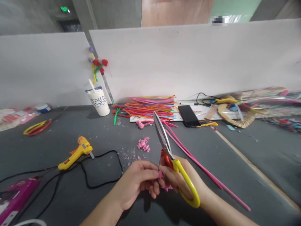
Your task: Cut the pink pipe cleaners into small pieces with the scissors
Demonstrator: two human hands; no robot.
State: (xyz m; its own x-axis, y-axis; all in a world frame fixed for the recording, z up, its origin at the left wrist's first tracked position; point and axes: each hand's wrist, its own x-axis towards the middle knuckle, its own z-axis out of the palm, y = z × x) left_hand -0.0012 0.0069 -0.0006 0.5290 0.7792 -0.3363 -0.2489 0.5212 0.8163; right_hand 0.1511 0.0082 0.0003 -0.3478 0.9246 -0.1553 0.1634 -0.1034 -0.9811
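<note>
My left hand (pixel 138 179) is closed, its thumb and forefinger pinching a small pink piece (pixel 160 173) of what looks like pipe cleaner. My right hand (pixel 185 172) meets it there, fingertips touching the same piece. Scissors (pixel 185 180) with yellow and red handles hang in my right hand, blades pointing up and away. Below the hands, more pink bits show partly between the fingers. Just beyond lies a small heap of cut pink pieces (pixel 143 144), with pink fluff scattered beside it. Long pink pipe cleaners (pixel 197 161) stretch along the table to the right of my right hand.
A yellow glue gun (pixel 76 153) with a black cable lies left, near a purple power strip (pixel 20 201). Farther back are a patterned cup (pixel 100 102), bundled coloured pipe cleaners (pixel 150 108), a phone (pixel 188 115), a woven ring (pixel 235 117) and another pair of scissors (pixel 39 127).
</note>
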